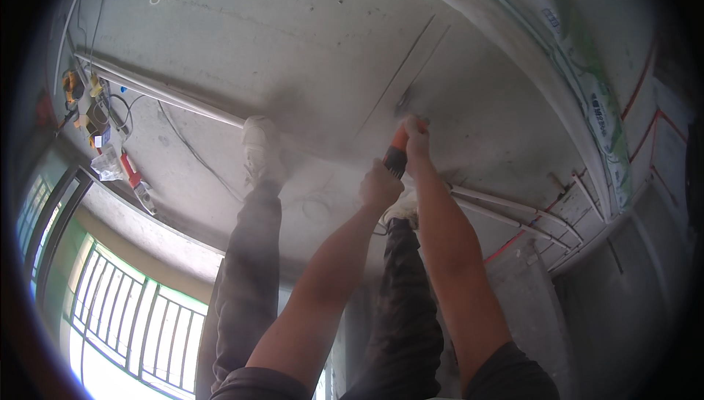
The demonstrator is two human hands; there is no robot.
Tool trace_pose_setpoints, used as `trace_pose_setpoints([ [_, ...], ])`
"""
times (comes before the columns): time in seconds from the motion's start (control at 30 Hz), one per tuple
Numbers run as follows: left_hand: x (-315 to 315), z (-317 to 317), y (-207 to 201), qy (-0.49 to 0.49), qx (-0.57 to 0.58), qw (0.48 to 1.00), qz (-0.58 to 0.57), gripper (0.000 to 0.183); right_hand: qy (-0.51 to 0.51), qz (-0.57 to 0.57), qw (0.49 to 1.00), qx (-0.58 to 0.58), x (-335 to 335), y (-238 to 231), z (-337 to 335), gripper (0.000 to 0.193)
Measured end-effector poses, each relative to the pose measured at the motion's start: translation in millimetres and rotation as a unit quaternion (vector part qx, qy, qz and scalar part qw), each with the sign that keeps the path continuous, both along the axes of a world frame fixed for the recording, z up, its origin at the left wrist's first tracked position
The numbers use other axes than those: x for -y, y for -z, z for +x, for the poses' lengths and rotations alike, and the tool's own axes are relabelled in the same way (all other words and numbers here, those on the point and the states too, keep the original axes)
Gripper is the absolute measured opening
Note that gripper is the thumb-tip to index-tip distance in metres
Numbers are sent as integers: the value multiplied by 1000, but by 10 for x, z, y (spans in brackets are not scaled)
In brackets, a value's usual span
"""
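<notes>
Both my hands grip an orange and black angle grinder [398,152], held low over the grey concrete floor [293,41]. My left hand [381,186] is closed round its black rear end, nearer to me. Closer to the tool's head, my right hand [417,140] wraps the orange front part. The dark head reaches the floor at the near end of two thin, roughly parallel cut lines [400,70]. Pale dust hangs round it, so the disc itself is blurred. My feet, in white shoes [260,143], stand apart on either side of the grinder.
A long white pipe [161,96] lies to the left, with a loose black cable [194,152] beside it. Farther left are a red and grey tool [132,173] and a clear plastic bag [108,163]. White pipes [506,209] run along the right; green-white wrapped lengths [601,121] curve beyond.
</notes>
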State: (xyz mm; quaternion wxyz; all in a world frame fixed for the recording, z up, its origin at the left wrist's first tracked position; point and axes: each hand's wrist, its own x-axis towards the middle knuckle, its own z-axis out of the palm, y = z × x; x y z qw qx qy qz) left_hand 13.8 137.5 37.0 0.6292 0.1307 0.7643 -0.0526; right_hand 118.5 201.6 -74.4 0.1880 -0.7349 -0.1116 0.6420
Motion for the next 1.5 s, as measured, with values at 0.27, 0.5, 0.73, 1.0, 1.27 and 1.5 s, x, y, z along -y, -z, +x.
trace_pose_setpoints([
  [0.27, -42, -43, -86, 12, 2, 1000, -2, 54, 35, 15, 998, 44, 39, -12, -121, 24],
  [0.5, 20, -112, -134, 5, 7, 1000, -4, 71, -4, 27, 999, 28, 78, -73, -150, 21],
  [0.73, 162, -110, -72, -11, 3, 1000, 16, 73, -12, -46, 997, 59, 22, -350, -294, 38],
  [1.0, 61, -54, -112, -5, 19, 999, 50, 56, 7, -4, 996, 85, 16, -129, -156, 51],
  [1.27, -293, 45, 30, 12, -14, 993, 113, 51, 10, 31, 999, 39, -413, 132, 61, 46],
  [1.5, -362, -24, 11, 16, 2, 998, 65, 53, 6, -14, 999, 31, -513, -52, -61, 44],
])
